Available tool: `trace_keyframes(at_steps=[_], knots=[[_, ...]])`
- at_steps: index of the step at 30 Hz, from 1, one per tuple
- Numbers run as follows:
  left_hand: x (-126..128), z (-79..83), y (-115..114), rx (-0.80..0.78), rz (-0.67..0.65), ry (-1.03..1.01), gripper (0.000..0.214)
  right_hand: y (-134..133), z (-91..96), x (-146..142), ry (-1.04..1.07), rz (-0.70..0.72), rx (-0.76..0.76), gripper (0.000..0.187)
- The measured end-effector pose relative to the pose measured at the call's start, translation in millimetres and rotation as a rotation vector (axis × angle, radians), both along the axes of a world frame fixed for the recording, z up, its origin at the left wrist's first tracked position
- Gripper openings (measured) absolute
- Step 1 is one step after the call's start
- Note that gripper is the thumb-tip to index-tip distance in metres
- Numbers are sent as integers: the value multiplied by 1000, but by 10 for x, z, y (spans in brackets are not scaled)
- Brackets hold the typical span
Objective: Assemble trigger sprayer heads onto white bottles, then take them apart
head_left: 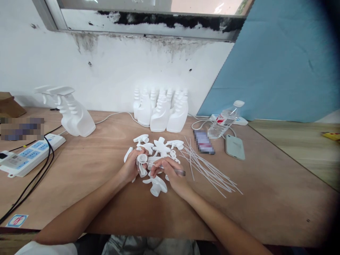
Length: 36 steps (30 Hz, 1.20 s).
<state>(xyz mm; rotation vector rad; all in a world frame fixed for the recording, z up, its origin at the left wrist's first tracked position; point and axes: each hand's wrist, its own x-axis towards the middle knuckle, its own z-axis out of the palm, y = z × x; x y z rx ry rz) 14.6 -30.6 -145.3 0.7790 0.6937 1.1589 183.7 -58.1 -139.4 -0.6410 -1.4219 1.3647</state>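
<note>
My left hand [130,166] is closed around a white spray trigger head [142,159], its round open collar facing up towards me. In my right hand [171,173] is a thin metal tool with a dark handle [181,173], looking like a small screwdriver. Its slim shaft points left, with the tip at the collar's opening; how deep it reaches I cannot tell. Around both hands lie several loose white trigger heads [156,185] and small white rings [173,154]. To the right, thin white dip tubes [209,171] lie fanned out on the table.
White spray bottles without heads [160,115] stand against the wall. At left are bottles with heads fitted [75,115], a power strip [34,154] and black cables [39,173]. A water bottle [223,122], a phone [204,142] and a pale green phone [235,147] sit at right.
</note>
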Motion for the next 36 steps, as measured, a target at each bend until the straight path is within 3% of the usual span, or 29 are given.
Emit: trace_keyframes(at_steps=[5, 7, 9, 14, 16, 19, 22, 25, 30, 36], knots=[[-16, 2, 25, -24, 45, -29, 29, -33, -4, 16, -294, -74, 490, 24], [-17, -6, 30, -35, 56, -47, 28, -27, 10, 25, -348, -92, 595, 23], [-13, -19, 27, -35, 51, -45, 28, -11, 34, 34, -371, -112, 578, 25], [12, -51, -6, -11, 8, 12, 29, 33, 62, 73, -346, -57, 293, 35], [18, -49, -14, -15, 10, 6, 29, 49, 24, 90, -378, -55, 402, 31], [20, -32, -12, -28, 31, -11, 29, 80, -74, 87, -517, -102, 764, 21], [19, -19, -3, -66, 36, -44, 28, 110, -157, 61, -665, -157, 999, 31], [22, -22, -5, -90, 69, -48, 25, 126, -173, 45, -746, -211, 1074, 37], [42, -13, -35, -74, 85, -56, 27, 121, -104, 67, -795, -179, 1223, 39], [-70, 78, 9, -19, 3, -159, 35, 140, 47, 273, -657, -340, 1301, 33]])
